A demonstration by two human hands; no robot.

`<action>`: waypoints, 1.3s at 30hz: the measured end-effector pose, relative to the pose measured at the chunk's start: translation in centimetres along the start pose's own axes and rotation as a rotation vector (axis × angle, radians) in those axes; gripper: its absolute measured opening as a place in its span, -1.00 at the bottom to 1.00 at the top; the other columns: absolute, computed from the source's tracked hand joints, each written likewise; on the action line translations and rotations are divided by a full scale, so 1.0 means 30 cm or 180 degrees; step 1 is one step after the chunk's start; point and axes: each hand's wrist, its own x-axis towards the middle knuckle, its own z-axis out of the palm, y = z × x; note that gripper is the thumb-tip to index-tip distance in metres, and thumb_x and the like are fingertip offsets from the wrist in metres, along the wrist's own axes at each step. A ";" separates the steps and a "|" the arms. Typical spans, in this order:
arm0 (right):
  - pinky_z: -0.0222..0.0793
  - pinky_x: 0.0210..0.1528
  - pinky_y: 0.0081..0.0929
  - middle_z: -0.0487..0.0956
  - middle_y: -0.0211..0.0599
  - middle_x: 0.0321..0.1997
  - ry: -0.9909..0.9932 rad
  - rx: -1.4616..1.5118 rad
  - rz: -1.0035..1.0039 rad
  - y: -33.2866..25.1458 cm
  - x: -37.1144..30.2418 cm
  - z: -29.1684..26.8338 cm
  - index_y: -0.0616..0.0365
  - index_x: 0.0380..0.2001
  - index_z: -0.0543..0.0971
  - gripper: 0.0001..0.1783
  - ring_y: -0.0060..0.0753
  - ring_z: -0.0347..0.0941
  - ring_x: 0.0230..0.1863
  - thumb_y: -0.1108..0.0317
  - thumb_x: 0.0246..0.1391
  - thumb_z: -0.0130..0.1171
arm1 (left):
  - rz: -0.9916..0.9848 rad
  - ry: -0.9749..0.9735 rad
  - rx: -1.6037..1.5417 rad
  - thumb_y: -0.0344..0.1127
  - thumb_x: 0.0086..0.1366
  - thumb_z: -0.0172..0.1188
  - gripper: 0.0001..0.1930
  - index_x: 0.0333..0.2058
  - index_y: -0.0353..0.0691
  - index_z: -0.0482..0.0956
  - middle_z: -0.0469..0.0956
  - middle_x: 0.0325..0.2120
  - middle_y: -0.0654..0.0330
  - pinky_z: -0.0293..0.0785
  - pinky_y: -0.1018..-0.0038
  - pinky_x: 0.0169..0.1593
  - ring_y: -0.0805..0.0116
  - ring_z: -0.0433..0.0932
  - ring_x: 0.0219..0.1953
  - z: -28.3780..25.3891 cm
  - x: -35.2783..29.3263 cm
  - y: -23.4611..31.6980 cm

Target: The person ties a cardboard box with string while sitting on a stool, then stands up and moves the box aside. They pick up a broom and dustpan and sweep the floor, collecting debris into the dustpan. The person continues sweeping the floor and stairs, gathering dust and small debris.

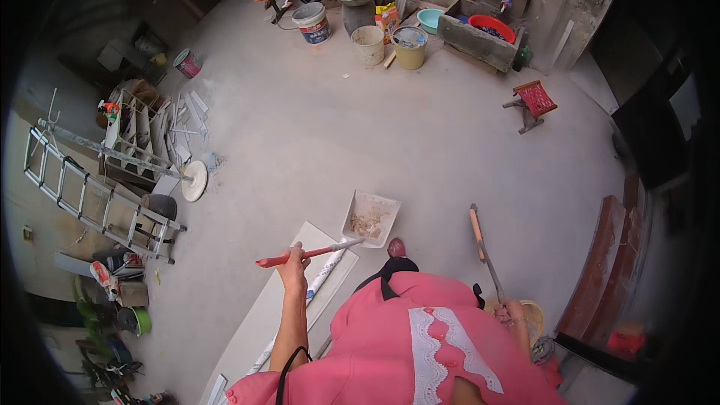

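The left hand (294, 266) is raised in front of the body, fingers closed round the middle of a trowel (307, 253) with a red handle. The trowel lies nearly level across the view: its red end points to the person's left and slightly down, its grey metal end points right, reaching just to the lower edge of a white tray (370, 217) on the floor (315, 127). The right hand (511, 313) sits lower, beside the hip, curled round the near end of a second tool (485, 247) (a thin metal shaft with an orange-brown grip at the far end). That tool runs steeply away from the hand, up and slightly left in the view, so its long axis is close to upright in the picture and its grip points away from the person. The two tools are well apart, with the tray and one shoe tip (396, 247) between them. Under the left forearm a long white board (262, 322) lies on the floor, with a rolled white sheet (324, 276) on it. Just behind the right hand is a yellowish bucket (534, 319), partly hidden.
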 end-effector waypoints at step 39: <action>0.03 -0.82 -0.66 0.27 -0.37 -0.68 0.0278 -0.0673 -0.1091 -2.298 0.882 1.761 0.15 -0.56 0.18 -0.96 -0.69 0.08 -0.81 0.51 -0.12 -0.22 | -0.0126 -0.0582 0.0585 -0.36 0.03 0.00 -0.83 -0.59 -0.37 0.32 0.34 -0.12 -0.14 0.28 0.68 -0.49 0.55 0.29 -0.54 1.434 1.760 0.528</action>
